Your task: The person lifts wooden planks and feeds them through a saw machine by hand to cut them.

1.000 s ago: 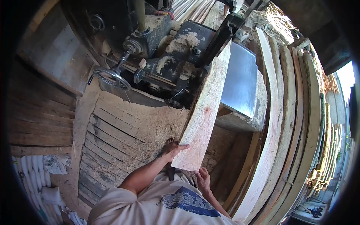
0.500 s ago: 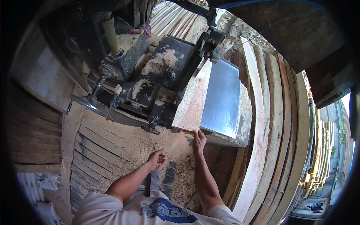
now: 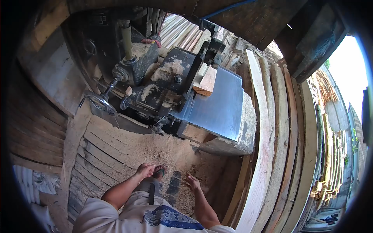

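Observation:
My left hand (image 3: 146, 170) hangs in front of my body above the sawdust-covered floor, its fingers curled in with nothing visible in them. To the right, my right hand (image 3: 193, 182) is off the wood, fingers apart and holding nothing. Ahead of both hands is the smooth metal table (image 3: 219, 106) of a sawing machine. A short wooden board (image 3: 205, 83) lies at its far part, beside the dark upright guide (image 3: 198, 66). The guide hides part of the board.
A handwheel (image 3: 100, 104) sticks out from the machine's left side. Long planks (image 3: 268, 136) stand along the right. Sawdust coats the slatted floor (image 3: 105, 155), where my foot (image 3: 158, 171) shows. A dark wooden panel (image 3: 248, 23) hangs overhead.
The board has moved away from me along the metal table, and its near end is now far back. My right hand has let go of it and drawn back toward my body.

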A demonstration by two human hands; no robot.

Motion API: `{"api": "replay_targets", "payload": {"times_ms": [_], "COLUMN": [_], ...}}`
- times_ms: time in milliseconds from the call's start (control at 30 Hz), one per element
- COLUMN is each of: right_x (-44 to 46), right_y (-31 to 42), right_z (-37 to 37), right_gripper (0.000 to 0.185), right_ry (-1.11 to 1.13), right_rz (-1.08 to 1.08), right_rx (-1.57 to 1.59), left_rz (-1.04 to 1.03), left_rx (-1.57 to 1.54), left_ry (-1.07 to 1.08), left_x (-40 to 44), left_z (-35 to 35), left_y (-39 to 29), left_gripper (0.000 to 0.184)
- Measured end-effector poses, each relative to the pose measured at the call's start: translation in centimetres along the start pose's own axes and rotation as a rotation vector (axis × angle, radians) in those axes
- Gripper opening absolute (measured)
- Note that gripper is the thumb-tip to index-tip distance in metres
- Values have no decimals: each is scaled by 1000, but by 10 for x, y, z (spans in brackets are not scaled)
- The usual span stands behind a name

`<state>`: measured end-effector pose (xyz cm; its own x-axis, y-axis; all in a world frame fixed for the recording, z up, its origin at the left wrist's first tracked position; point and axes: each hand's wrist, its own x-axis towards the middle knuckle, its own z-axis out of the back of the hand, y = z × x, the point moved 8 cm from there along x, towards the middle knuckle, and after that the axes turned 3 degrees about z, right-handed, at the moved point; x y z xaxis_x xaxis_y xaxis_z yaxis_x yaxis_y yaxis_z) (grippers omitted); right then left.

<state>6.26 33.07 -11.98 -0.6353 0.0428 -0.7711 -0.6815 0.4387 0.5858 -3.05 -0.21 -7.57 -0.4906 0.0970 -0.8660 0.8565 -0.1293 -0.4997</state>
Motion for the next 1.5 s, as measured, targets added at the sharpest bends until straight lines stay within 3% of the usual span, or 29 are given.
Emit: {"api": "replay_targets", "payload": {"times_ms": [167,367,500,633,700,767,867,1000,1100,1200,1300,1367,1500], "right_x": [-123,-181,-162,-161,-193,-169,-205,-226,-208,-190,-323,-361,-510], "right_y": [-199,-271,-245,-139,-70,-42,20,40,-14,-126,-240,-322,-436], "right_z": [70,149,148,92,54,43,12,-23,-43,-63,-81,-64,-59], "right_gripper": [45,35,47,55,59,64,68,73,73,71,59,61,64], "right_ry": [-155,-372,-369,-336,-298,-350,-383,-442,-566,-204,-103,-120,-143], "right_rz": [-306,-165,-5,369,417,583,643,661,723,648,736,674,492], "right_rx": [-114,-40,-231,-457,-355,-336,-367,-544,-653,-557,-272,-301,-330], "left_rz": [38,48,-19,-60,-52,-60,-88,-199,-242,-284,-347,-383,-180], "left_rx": [175,480,654,612,515,499,435,262,165,66,15,-66,-135], "left_ry": [-68,-63,-109,-130,-143,-164,-179,-124,-28,35,53,158,407], "left_x": [-9,-63,-92,-138,-153,-169,-192,-211,-245,-272,-314,-320,-388], "left_z": [33,36,47,59,70,74,66,45,18,1,-5,-11,-29], "left_y": [95,192,246,276,288,284,270,279,302,349,398,455,568], "left_gripper": [44,41,45,47,47,45,45,46,42,55,66,73,73]}}
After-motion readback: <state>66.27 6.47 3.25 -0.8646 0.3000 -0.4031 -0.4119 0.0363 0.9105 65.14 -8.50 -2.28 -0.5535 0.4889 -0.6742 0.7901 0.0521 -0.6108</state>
